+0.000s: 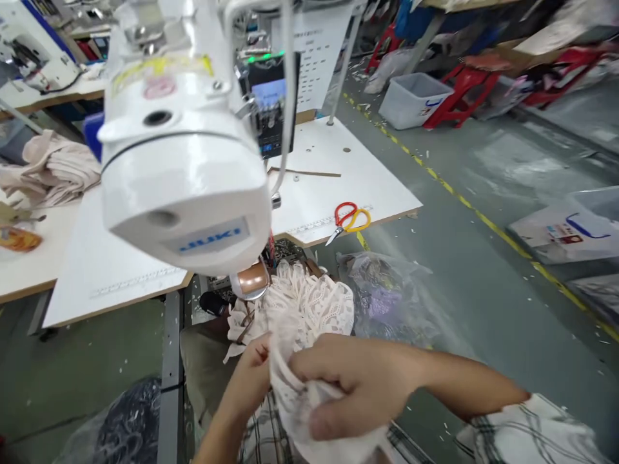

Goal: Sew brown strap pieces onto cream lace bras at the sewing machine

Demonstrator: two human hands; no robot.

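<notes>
Cream lace fabric (pixel 316 303) lies bunched over my lap, below the head of a white sewing machine (pixel 184 187). My left hand (pixel 254 370) is closed on the fabric's near edge, its fingertips partly hidden behind the cloth. Across the same piece comes my right hand (pixel 358 380), fingers curled into a fold and thumb pressing on the cloth. Between the two hands the fabric hangs in a loose, slightly blurred strip toward my body. Red-and-yellow-handled scissors (pixel 349 222) rest at the table edge, apart from both hands.
The white sewing table (pixel 319 148) has a printed ruler along its front edge. Folded beige cloth (pixel 53 167) lies at the left. A clear plastic bag (pixel 387 296) hangs or lies right of my lap. Plastic bins (pixel 416 100) and a red stool (pixel 467 90) stand on the floor.
</notes>
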